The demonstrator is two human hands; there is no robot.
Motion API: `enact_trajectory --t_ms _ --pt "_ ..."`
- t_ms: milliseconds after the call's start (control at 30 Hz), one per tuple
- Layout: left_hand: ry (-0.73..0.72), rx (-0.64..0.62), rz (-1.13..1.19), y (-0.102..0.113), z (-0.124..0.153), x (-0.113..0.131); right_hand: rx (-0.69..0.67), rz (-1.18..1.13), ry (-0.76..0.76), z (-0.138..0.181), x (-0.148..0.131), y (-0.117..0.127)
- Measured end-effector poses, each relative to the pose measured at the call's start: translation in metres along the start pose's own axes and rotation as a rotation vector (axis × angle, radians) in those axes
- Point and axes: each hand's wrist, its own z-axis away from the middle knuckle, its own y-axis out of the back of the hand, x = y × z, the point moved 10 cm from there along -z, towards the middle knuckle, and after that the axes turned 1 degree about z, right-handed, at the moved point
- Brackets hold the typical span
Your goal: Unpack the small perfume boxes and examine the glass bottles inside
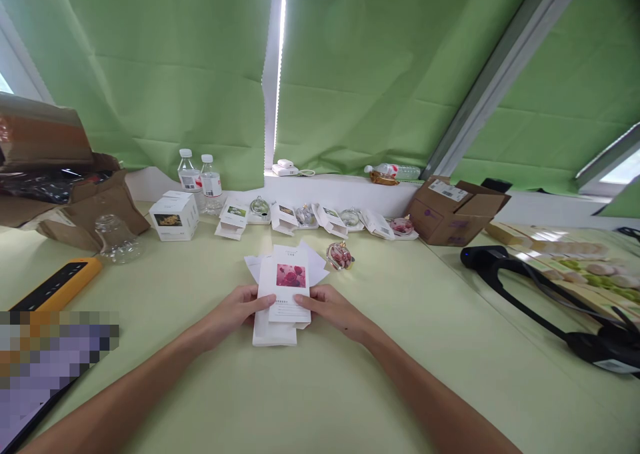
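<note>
Rose-print carton [286,289] looks flat and unfilled to me, pinched by left hand [235,311] and right hand [334,309]; the glass ornament [339,256] sits outside, at two o'clock.

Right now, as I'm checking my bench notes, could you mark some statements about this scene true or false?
1. The left hand and right hand hold a white carton with a pink flower picture. True.
2. The red-and-gold glass ornament is in the left hand. False: the ornament lies on the table.
3. Two white-capped plastic bottles stand upright. True.
4. The brown cardboard box at right is sealed. False: the box has open flaps.
</note>
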Motion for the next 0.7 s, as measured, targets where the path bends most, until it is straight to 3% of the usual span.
enact_trajectory --t_ms 700 --pt "0.027 -0.041 0.0 -0.0003 -0.0014 -0.005 -0.021 0.032 -0.009 -0.0025 0.0056 0.0006"
